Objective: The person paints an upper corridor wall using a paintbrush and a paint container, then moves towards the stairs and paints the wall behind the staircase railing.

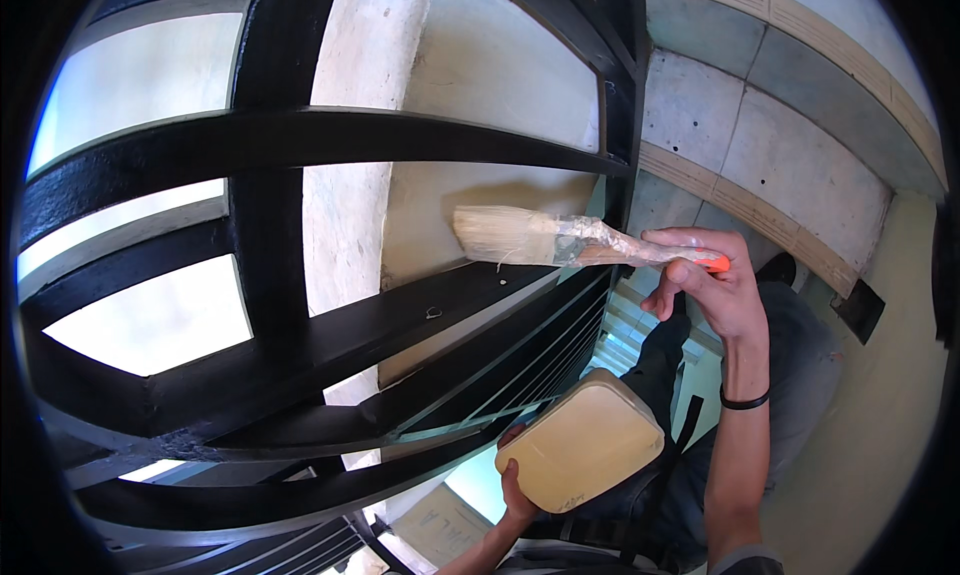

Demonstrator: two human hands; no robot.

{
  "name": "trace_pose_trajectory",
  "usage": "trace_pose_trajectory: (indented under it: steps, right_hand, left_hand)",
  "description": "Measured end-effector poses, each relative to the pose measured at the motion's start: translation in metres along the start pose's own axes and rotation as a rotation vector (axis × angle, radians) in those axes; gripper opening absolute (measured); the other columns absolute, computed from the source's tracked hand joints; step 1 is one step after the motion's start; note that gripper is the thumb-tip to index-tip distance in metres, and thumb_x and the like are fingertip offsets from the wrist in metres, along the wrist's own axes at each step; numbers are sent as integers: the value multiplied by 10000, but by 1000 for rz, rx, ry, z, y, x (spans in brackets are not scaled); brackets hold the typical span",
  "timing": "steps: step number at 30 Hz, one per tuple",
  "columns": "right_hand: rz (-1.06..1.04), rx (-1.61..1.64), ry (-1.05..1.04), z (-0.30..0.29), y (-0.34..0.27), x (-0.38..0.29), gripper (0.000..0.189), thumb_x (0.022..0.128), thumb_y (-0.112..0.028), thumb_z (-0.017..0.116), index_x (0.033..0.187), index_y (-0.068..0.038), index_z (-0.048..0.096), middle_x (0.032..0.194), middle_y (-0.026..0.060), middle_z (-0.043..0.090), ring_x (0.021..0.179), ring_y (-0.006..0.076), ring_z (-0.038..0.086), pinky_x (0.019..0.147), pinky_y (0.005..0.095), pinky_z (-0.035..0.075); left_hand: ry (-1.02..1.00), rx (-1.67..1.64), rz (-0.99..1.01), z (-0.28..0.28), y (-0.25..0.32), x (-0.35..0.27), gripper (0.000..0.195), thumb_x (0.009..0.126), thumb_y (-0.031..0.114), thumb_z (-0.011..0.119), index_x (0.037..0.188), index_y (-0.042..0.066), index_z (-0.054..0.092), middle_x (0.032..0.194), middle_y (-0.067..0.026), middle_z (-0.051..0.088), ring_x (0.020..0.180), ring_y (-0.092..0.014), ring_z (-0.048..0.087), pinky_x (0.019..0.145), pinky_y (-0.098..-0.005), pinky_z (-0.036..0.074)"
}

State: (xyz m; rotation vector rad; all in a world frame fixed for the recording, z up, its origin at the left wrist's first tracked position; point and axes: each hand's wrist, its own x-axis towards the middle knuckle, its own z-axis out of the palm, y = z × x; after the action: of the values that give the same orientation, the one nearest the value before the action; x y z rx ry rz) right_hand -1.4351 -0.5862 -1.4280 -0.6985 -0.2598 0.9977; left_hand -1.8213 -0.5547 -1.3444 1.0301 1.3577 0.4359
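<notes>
A paintbrush (525,237) with pale bristles and a paint-crusted handle with an orange end is pinched between the thumb and fingers of my right hand (712,275). Its bristles point left, in front of a beige wall and over a black metal rail (420,305). Lower down, my left hand (517,485) grips the side of a yellowish, rounded rectangular container (585,444). Its broad pale face is towards me; whether that face is a lid or a base I cannot tell. The container is below the brush, apart from it.
A black metal railing (270,136) with crossing bars fills the left side. Tiled stair steps (802,139) rise at the upper right beside a pale green wall (900,350). My legs are at the lower right, with more stairs seen further down past the railing.
</notes>
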Motion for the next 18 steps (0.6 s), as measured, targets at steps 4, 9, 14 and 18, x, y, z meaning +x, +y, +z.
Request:
trace_pose_trajectory:
  steps: [4,9,14,18]
  right_hand:
    - [-31,24,-48,11,-1,11,360,996,-55,704,1334,68,673,1004,150,767,706,180,734,740,362,660]
    - [48,-36,13,0,8,15,364,996,-56,705,1338,66,671,1024,144,766,699,179,727,744,356,654]
    - [75,-142,128,-15,15,2,379,1004,-88,709,1345,73,663,1085,159,766,696,178,724,750,347,650]
    - [58,-165,159,-5,10,-10,384,1010,-95,702,1344,88,655,1096,168,766,691,179,722,744,355,653]
  left_hand:
    - [1,-8,-10,-1,0,0,681,999,488,515,1471,4,430,1372,-189,561,1282,-328,560,1089,-464,453]
    - [-5,-11,-18,-3,0,-1,685,999,491,516,1477,9,425,1386,-190,555,1289,-332,558,1092,-470,455]
    - [-2,-33,-27,-5,-2,0,677,1003,488,509,1483,18,424,1392,-190,555,1296,-335,557,1103,-477,452]
    - [-8,-37,-14,-6,-4,0,658,1012,475,501,1489,28,425,1394,-185,558,1304,-336,558,1110,-479,451]
